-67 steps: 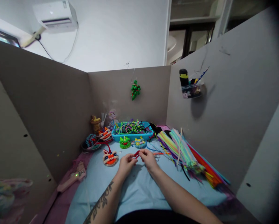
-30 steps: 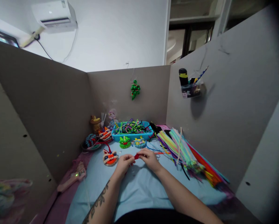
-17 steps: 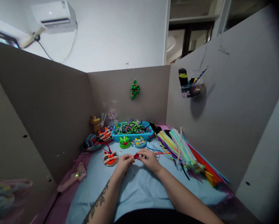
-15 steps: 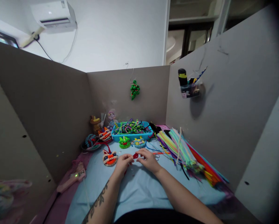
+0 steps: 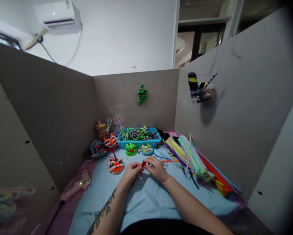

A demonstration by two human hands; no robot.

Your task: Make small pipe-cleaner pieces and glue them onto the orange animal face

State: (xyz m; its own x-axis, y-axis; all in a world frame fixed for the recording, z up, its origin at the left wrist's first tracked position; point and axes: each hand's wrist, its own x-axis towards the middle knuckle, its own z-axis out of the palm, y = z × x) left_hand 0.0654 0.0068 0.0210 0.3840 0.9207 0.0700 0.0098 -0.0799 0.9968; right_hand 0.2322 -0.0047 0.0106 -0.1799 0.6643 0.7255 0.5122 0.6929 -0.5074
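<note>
Two hands meet over the middle of the blue surface (image 5: 146, 202), both working one red pipe cleaner (image 5: 143, 164). Left hand (image 5: 131, 172) pinches its near end, with a red tail running down under the palm; right hand (image 5: 157, 167) pinches the other end with thumb and forefinger, the rest of the fingers curled. Fingertips are almost touching, so the piece between them is short and bent (exact shape too small to tell).

Progress, as a judgement: early stage on this piece. It is only a bare red strand with a fold or small loop, with no face, teeth or second colour on it.

Finished items sit further back:
- orange-mouthed figure (image 5: 115, 165) just left of the left hand
- green figure (image 5: 131, 149) and blue-yellow figure (image 5: 146, 149) in front of the blue tray (image 5: 139, 142)
- another orange one (image 5: 110, 141) beside a dark dish (image 5: 95, 152)

Four done or nearly done, by the look of it. If the red piece is meant to match them, most of the winding and all the detail is left.

Stock is plentiful: a fan of straight pipe cleaners (image 5: 192, 156) lies well within reach on the right, loose bent ones fill the tray. Pink glue gun (image 5: 76, 186) lies on the left edge, untouched, a green light showing on it.
</note>
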